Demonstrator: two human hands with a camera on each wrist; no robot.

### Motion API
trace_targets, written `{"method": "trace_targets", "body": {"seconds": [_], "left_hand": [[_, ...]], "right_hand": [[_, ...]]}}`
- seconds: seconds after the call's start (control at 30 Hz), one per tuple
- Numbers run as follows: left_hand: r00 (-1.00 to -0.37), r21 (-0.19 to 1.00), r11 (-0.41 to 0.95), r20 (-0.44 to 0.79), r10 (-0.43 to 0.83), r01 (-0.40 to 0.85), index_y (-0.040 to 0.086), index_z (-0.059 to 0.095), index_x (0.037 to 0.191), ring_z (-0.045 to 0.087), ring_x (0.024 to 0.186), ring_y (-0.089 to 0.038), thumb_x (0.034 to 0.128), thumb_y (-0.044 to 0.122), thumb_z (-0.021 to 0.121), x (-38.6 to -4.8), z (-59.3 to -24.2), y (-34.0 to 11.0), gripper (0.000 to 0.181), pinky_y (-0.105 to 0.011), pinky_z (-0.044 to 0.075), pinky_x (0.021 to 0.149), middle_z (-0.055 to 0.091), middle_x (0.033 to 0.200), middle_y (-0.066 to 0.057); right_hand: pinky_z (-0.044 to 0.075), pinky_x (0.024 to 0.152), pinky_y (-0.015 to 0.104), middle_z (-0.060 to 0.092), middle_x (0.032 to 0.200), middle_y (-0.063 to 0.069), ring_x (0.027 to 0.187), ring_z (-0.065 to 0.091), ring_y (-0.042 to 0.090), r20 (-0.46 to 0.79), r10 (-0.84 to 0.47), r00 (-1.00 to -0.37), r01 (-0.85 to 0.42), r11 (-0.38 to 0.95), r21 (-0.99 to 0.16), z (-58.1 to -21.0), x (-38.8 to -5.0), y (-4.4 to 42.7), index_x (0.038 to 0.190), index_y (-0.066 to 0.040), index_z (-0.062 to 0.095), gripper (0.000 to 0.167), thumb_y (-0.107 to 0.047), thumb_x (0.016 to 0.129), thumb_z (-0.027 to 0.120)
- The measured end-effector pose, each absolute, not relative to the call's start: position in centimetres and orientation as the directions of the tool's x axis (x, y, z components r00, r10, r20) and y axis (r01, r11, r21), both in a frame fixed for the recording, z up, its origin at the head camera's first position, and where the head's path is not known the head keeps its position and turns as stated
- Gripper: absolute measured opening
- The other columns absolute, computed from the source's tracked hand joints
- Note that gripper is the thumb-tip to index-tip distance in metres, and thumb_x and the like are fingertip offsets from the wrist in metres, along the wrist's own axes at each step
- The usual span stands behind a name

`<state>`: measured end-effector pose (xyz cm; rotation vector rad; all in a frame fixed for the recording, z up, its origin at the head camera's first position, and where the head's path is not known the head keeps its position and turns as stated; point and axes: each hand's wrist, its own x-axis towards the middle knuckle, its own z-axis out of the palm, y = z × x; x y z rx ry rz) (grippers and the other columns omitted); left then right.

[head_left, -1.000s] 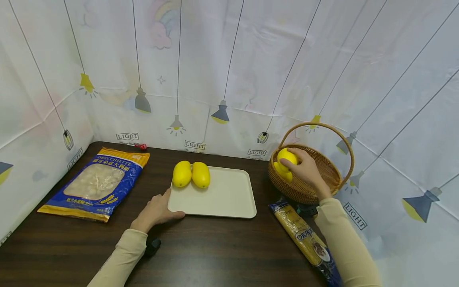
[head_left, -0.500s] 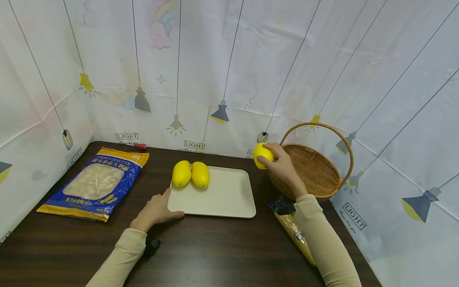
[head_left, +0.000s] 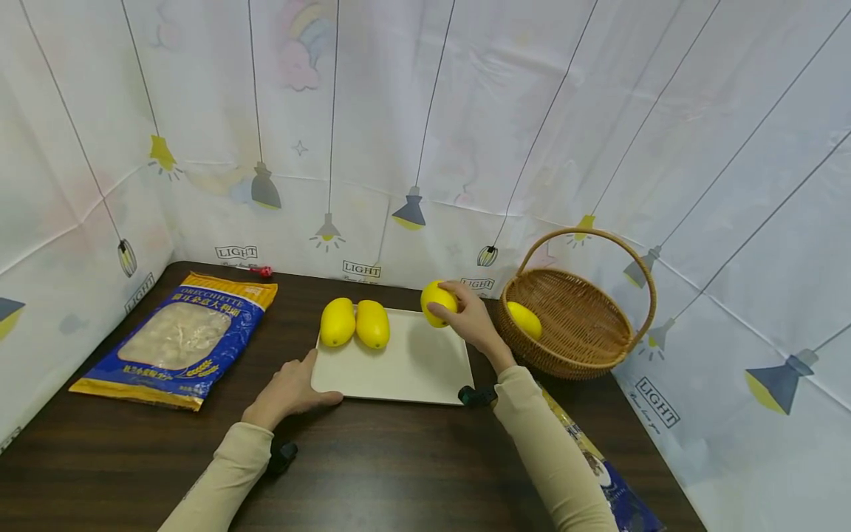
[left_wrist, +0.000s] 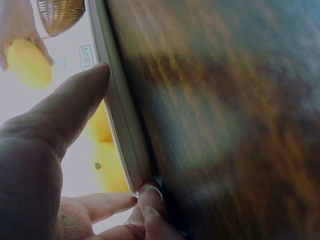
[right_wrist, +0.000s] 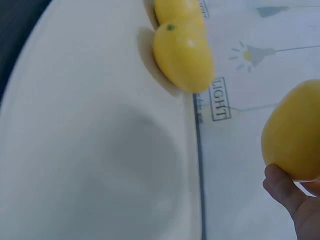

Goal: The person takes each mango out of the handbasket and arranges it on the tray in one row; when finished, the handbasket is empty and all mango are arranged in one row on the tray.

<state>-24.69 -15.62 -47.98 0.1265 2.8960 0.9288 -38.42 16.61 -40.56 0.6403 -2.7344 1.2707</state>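
My right hand (head_left: pixel 473 319) grips a yellow mango (head_left: pixel 438 303) just above the back right part of a white tray (head_left: pixel 399 369). In the right wrist view this mango (right_wrist: pixel 295 132) shows at the right edge with fingertips against it. Two more mangoes, a left one (head_left: pixel 337 322) and a right one (head_left: pixel 372 324), lie side by side at the tray's back left. My left hand (head_left: pixel 290 391) holds the tray's front left corner; in the left wrist view the thumb (left_wrist: pixel 75 102) lies along the rim and the other fingers bend at the corner.
A wicker basket (head_left: pixel 578 318) with a tall handle stands at the right, one mango (head_left: pixel 524 320) inside. Partly under my right forearm lies a pasta packet (head_left: pixel 621 491). A blue orecchiette bag (head_left: pixel 179 336) lies left, a small red item (head_left: pixel 264 272) behind it. A printed curtain (head_left: pixel 425 133) borders the table.
My right hand has lifted the mango out of the basket and carried it left to above the tray. The left hand and tray have stayed in place.
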Motion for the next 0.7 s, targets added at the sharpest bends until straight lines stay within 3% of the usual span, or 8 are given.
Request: {"method": "trace_targets", "body": {"seconds": [0.13, 0.37, 0.7], "left_hand": [[-0.992, 0.579, 0.814, -0.064, 0.111, 0.054, -0.003, 0.033, 0.152, 0.062, 0.111, -0.045, 0.0772, 0.054, 0.080, -24.8, -48.1, -15.6, 0.104, -0.060, 0.050, 0.095, 0.060, 0.127, -0.034], [-0.993, 0.580, 0.814, -0.074, 0.097, 0.036, -0.001, 0.033, 0.153, 0.062, 0.112, -0.045, 0.0777, 0.055, 0.079, -25.0, -48.3, -15.6, 0.104, -0.059, 0.050, 0.097, 0.059, 0.128, -0.034], [-0.992, 0.583, 0.812, -0.080, 0.097, 0.033, -0.001, 0.032, 0.153, 0.061, 0.113, -0.046, 0.0779, 0.054, 0.079, -24.8, -48.1, -15.5, 0.104, -0.060, 0.050, 0.096, 0.058, 0.129, -0.034]], "right_hand": [[0.052, 0.097, 0.045, 0.051, 0.144, 0.005, 0.119, 0.054, 0.027, 0.189, -0.322, -0.928, -0.349, 0.565, -0.748, -42.5, -38.7, 15.1, 0.139, -0.023, 0.056, 0.055, -0.046, 0.091, 0.070], [0.048, 0.108, 0.048, 0.047, 0.150, 0.003, 0.130, 0.051, 0.028, 0.123, -0.277, -0.953, -0.268, 0.578, -0.771, -44.7, -38.7, 13.2, 0.141, -0.022, 0.055, 0.060, -0.047, 0.089, 0.072], [0.041, 0.115, 0.052, 0.037, 0.159, 0.012, 0.143, 0.042, 0.033, 0.106, -0.327, -0.939, -0.282, 0.559, -0.780, -46.3, -38.8, 12.2, 0.143, -0.012, 0.053, 0.063, -0.039, 0.090, 0.073]]}}
